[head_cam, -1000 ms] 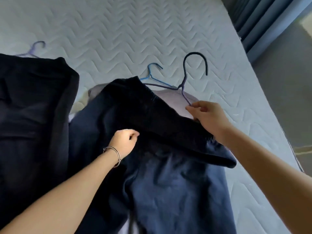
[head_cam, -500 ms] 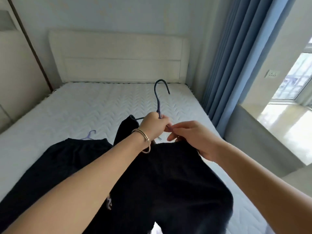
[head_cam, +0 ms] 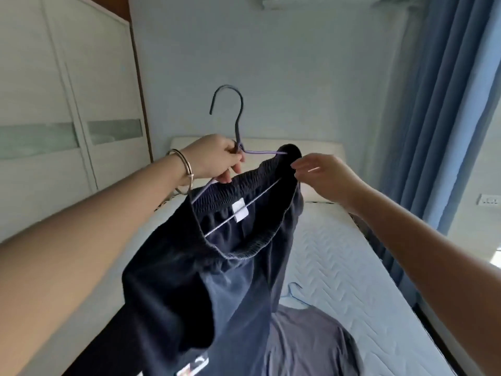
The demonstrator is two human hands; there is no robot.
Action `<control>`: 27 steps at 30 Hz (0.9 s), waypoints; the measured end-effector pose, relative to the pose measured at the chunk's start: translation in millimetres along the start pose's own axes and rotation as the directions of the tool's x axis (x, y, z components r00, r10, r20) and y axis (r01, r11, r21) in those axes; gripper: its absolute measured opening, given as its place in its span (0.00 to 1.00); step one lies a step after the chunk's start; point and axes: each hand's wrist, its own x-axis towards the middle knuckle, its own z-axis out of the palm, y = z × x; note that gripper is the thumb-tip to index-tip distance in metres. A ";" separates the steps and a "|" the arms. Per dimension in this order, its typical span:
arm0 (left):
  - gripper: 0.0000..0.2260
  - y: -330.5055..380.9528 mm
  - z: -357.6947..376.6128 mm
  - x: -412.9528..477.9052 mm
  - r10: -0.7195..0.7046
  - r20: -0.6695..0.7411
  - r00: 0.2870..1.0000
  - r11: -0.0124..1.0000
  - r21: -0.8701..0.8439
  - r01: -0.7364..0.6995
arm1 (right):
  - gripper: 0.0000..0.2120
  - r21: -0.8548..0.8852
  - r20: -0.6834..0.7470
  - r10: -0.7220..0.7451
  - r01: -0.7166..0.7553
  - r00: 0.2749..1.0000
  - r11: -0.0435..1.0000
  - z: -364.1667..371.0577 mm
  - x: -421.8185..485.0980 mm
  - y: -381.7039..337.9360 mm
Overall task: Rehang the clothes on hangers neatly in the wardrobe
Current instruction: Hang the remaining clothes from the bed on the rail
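Two hands: both are raised over the bed. My left hand [head_cam: 217, 158] grips the hanger [head_cam: 237, 126] at its neck, just under the hook. My right hand [head_cam: 322, 176], at 3 o'clock from the left, pinches the top corner of the waistband.
Navy garment [head_cam: 217, 280]: hangs in the air from the hanger with its elastic waistband open toward me. The hanger's lower bar crosses inside it, a white label shows, and the cloth drops toward 6 o'clock.
Hook: upright, its tip toward 9 o'clock, with open air all round it against the bare wall.
Below: a grey garment [head_cam: 311, 337] lies on the mattress [head_cam: 339, 267] at 5 o'clock, its near side hidden by the navy cloth. A blue hanger [head_cam: 294, 290] lies just beyond it.
Left edge: the wardrobe [head_cam: 67, 104] is at 9 o'clock, its white sliding doors closed.
Right edge: a blue curtain [head_cam: 447, 104] hangs at 2 o'clock along the mattress side.
Ahead: the headboard [head_cam: 320, 147] is at 12 o'clock behind my hands, and an air conditioner [head_cam: 311, 0] sits at the top.
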 end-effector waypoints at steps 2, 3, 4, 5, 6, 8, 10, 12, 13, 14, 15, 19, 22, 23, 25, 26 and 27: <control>0.08 -5.3 -25.0 -17.5 -0.003 -0.096 0.995 1.000 -0.006 0.002 | 0.16 -0.132 -0.030 -0.131 0.126 0.991 0.983 15.8 8.2 -22.3; 0.07 -9.0 -36.7 -26.2 -0.004 -0.142 0.990 1.000 -0.007 0.003 | 0.18 -0.192 -0.040 -0.210 0.199 0.977 0.961 24.0 10.7 -35.7; 0.06 -13.0 -47.6 -35.8 -0.004 -0.182 0.983 1.000 -0.012 0.002 | 0.20 -0.235 -0.036 -0.290 0.274 0.956 0.933 32.9 11.7 -50.1; 0.06 -17.2 -58.0 -45.9 -0.001 -0.217 0.976 1.000 -0.015 -0.003 | 0.22 -0.272 -0.019 -0.367 0.349 0.930 0.897 43.3 11.8 -65.6; 0.07 -20.7 -67.7 -56.5 0.008 -0.250 0.968 1.000 -0.011 -0.011 | 0.22 -0.308 0.015 -0.434 0.417 0.901 0.855 54.7 11.7 -81.0; 0.09 -29.1 -86.4 -78.2 0.030 -0.308 0.951 0.998 0.060 -0.012 | 0.20 -0.328 0.091 -0.523 0.521 0.848 0.788 80.9 10.2 -110.8; 0.09 -41.2 -105.8 -100.5 0.032 -0.360 0.932 0.991 0.133 0.017 | 0.14 -0.223 0.133 -0.549 0.565 0.825 0.795 108.2 4.4 -139.7; 0.08 -56.1 -128.5 -126.8 0.016 -0.407 0.913 0.986 0.156 0.053 | 0.12 -0.094 0.151 -0.567 0.582 0.810 0.808 137.3 -4.3 -167.2; 0.07 -64.3 -140.9 -141.5 0.009 -0.424 0.906 0.982 0.173 0.071 | 0.13 -0.044 0.160 -0.575 0.588 0.802 0.808 152.8 -9.6 -181.1; 0.07 -73.2 -154.7 -158.6 0.004 -0.441 0.897 0.974 0.207 0.098 | 0.13 0.007 0.169 -0.586 0.594 0.793 0.805 170.2 -15.9 -196.0; 0.07 -83.1 -169.9 -176.9 0.003 -0.467 0.884 0.963 0.241 0.124 | 0.13 0.056 0.173 -0.596 0.596 0.784 0.801 188.8 -22.3 -211.7; 0.14 -141.4 -242.8 -267.0 -0.105 -0.616 0.781 0.874 0.317 0.367 | 0.11 0.223 0.185 -0.583 0.544 0.791 0.809 270.5 -41.8 -278.3; 0.27 -203.1 -299.1 -350.4 -0.308 -0.728 0.612 0.560 0.382 0.736 | 0.10 0.311 0.220 -0.577 0.504 0.787 0.806 336.1 -56.3 -330.9; 0.29 -223.3 -314.8 -377.7 -0.379 -0.745 0.549 0.473 0.354 0.807 | 0.10 0.338 0.237 -0.584 0.497 0.776 0.799 357.5 -62.7 -348.6; 0.25 -253.4 -343.3 -423.4 -0.457 -0.744 0.488 0.453 0.277 0.847 | 0.09 0.402 0.288 -0.611 0.486 0.737 0.776 397.9 -75.9 -384.2; 0.21 -264.0 -356.0 -442.5 -0.456 -0.747 0.483 0.474 0.255 0.843 | 0.09 0.423 0.313 -0.628 0.487 0.713 0.764 417.6 -82.7 -401.2; 0.17 -272.9 -366.2 -456.5 -0.433 -0.761 0.483 0.485 0.255 0.836 | 0.09 0.438 0.327 -0.643 0.492 0.692 0.752 433.2 -88.4 -413.6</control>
